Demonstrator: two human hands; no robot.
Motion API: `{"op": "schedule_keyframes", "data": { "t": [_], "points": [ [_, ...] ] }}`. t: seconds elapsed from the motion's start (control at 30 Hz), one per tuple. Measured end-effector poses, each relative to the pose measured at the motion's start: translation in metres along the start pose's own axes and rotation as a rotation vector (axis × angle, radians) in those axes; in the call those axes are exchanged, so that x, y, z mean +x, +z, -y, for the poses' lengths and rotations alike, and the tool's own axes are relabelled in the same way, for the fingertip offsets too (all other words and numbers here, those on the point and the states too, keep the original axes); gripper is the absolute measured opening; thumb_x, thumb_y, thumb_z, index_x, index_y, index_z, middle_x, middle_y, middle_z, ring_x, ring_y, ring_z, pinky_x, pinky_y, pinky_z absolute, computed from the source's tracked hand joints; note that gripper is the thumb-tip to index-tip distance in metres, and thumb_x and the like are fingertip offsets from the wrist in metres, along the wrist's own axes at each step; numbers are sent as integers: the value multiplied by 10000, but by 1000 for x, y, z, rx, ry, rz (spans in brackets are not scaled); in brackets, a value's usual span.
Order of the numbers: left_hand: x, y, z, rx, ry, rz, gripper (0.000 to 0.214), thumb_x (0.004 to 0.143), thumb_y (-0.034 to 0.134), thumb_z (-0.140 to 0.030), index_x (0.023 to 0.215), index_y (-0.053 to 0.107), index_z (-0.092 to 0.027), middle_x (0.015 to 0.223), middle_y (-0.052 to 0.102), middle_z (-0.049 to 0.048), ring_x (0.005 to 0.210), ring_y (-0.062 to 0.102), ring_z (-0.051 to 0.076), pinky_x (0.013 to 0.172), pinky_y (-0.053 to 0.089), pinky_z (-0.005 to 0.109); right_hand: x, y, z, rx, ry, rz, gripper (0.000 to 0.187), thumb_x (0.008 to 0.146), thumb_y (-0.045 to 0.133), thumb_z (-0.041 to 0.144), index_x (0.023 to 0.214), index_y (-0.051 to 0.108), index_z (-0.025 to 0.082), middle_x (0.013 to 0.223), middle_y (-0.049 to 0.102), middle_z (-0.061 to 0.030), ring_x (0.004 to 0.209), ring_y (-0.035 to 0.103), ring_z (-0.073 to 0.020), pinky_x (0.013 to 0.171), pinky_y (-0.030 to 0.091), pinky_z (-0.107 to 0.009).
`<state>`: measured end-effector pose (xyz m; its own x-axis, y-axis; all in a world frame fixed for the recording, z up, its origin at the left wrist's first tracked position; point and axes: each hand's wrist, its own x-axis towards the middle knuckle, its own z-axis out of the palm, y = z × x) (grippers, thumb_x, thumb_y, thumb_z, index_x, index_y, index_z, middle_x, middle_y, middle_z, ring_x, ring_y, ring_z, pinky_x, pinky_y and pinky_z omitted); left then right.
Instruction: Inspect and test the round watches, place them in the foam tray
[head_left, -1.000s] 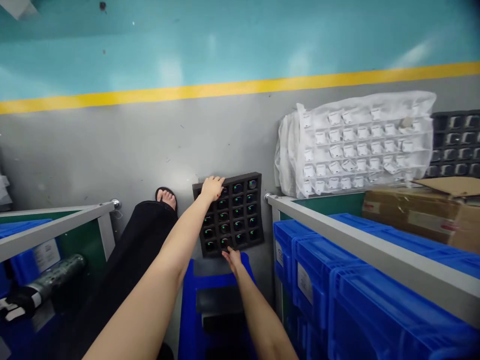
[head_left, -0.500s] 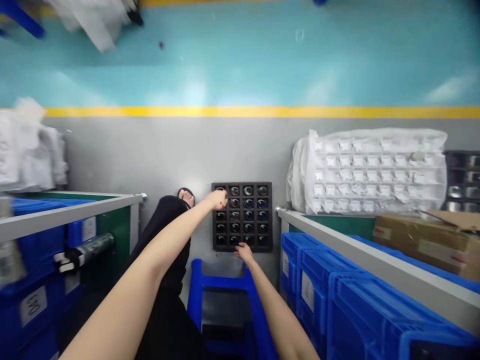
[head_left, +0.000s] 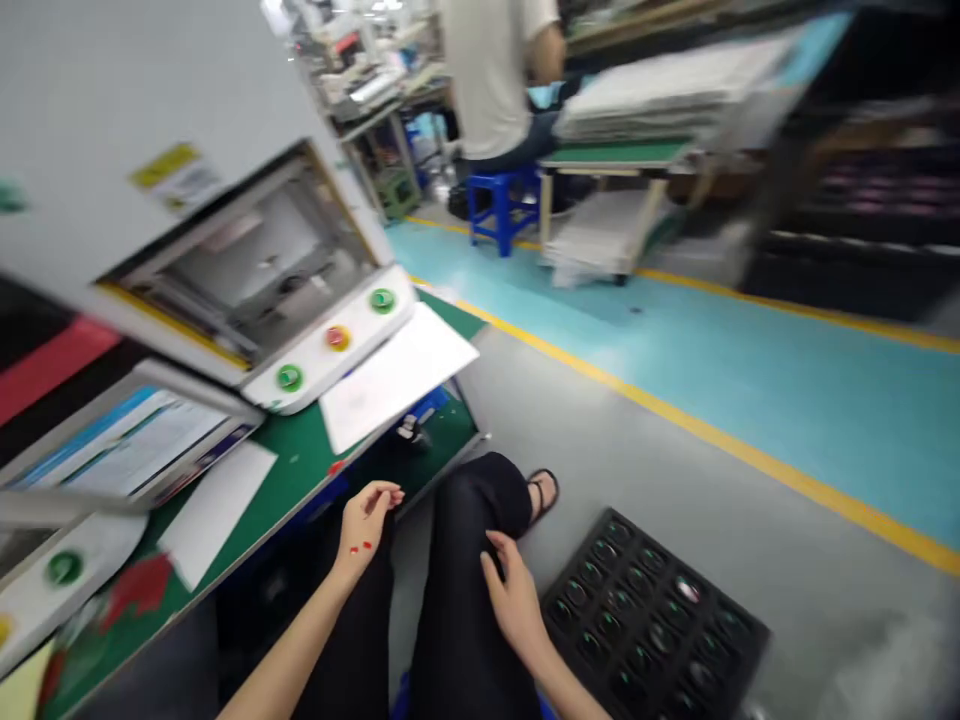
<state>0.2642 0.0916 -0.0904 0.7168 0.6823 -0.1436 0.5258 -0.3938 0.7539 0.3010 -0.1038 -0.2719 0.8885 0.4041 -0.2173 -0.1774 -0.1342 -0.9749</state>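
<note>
My left hand hovers above my knee by the green workbench edge, its thumb and fingers pinched together. Anything between those fingertips is too small to make out. Small red pieces dot the back of its wrist. My right hand is over my other leg, thumb and fingers apart, holding nothing. Beside its forearm, a black tray lies on the floor with round, dark, glossy parts in its pockets.
Left of me, a machine with green buttons and a red button stands on the green bench. White sheets and a tilted screen are there. Beyond the yellow line, a person sits on a blue stool.
The view has swung from the floor tray to the machine bench. Both hands have left the tray and are now over my legs; the tray now appears at lower right.
</note>
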Motion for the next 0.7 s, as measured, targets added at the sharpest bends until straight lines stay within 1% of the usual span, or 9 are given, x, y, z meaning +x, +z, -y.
{"op": "schedule_keyframes", "data": {
  "t": [0.07, 0.1, 0.13, 0.2, 0.3, 0.4, 0.47, 0.57, 0.7],
  "points": [
    [-43, -49, 47, -33, -155, -224, 426, 892, 423, -532, 872, 647, -170, 865, 736, 104, 836, 725, 234, 806, 582, 385, -31, 18, 13, -152, -128, 134, 487, 860, 575, 588, 1151, 637, 203, 1371, 528, -142, 1304, 457, -349, 1086, 359, -567],
    [-69, -66, 69, -45, -238, -316, 420, 910, 433, -524, 886, 645, -162, 876, 729, 97, 843, 718, 224, 815, 578, 389, -42, 21, 15, -228, -183, 191, 540, 842, 553, 623, 1162, 636, 197, 1416, 484, -162, 1353, 388, -390, 1103, 316, -596],
    [-96, -77, 90, -55, -325, -391, 402, 931, 448, -503, 912, 643, -152, 895, 720, 87, 855, 709, 211, 825, 573, 393, -48, 23, 16, -302, -235, 243, 589, 837, 517, 648, 1173, 629, 177, 1440, 448, -188, 1380, 331, -423, 1104, 288, -621],
    [-148, -84, 126, -69, -512, -479, 339, 955, 500, -441, 987, 637, -133, 948, 699, 70, 879, 686, 187, 832, 565, 395, -48, 23, 15, -433, -330, 347, 668, 856, 430, 675, 1180, 604, 118, 1435, 414, -253, 1385, 286, -467, 1074, 282, -659],
    [-216, -71, 165, -78, -806, -465, 277, 944, 568, -367, 1089, 625, -137, 1057, 670, 71, 926, 659, 182, 834, 562, 395, -36, 25, 14, -580, -451, 494, 766, 869, 331, 720, 1175, 575, 61, 1404, 401, -312, 1358, 313, -488, 1036, 312, -671],
    [-270, -47, 192, -73, -1064, -347, 300, 930, 594, -339, 1168, 604, -156, 1172, 634, 88, 1012, 638, 209, 870, 553, 421, -28, 31, 15, -675, -530, 604, 881, 853, 285, 768, 1201, 555, 5, 1379, 399, -352, 1343, 335, -503, 1044, 301, -671],
    [-299, -32, 206, -64, -1194, -251, 336, 923, 604, -339, 1206, 587, -158, 1215, 615, 96, 1049, 627, 225, 886, 547, 439, -27, 36, 15, -717, -555, 648, 926, 849, 283, 774, 1235, 542, -27, 1378, 392, -370, 1349, 328, -514, 1056, 282, -675],
    [-330, -14, 220, -23, -1317, -127, 370, 923, 602, -342, 1244, 566, -163, 1265, 590, 105, 1091, 611, 241, 912, 536, 464, -30, 44, 14, -758, -559, 684, 918, 845, 326, 750, 1271, 544, -34, 1399, 379, -369, 1354, 322, -524, 1058, 280, -679],
    [-344, 0, 235, 42, -1390, -34, 396, 922, 602, -341, 1276, 548, -170, 1314, 561, 112, 1137, 589, 257, 942, 519, 488, -33, 47, 13, -801, -532, 682, 868, 825, 396, 702, 1290, 560, -12, 1419, 380, -353, 1361, 324, -518, 1063, 285, -678]
  ]
}}
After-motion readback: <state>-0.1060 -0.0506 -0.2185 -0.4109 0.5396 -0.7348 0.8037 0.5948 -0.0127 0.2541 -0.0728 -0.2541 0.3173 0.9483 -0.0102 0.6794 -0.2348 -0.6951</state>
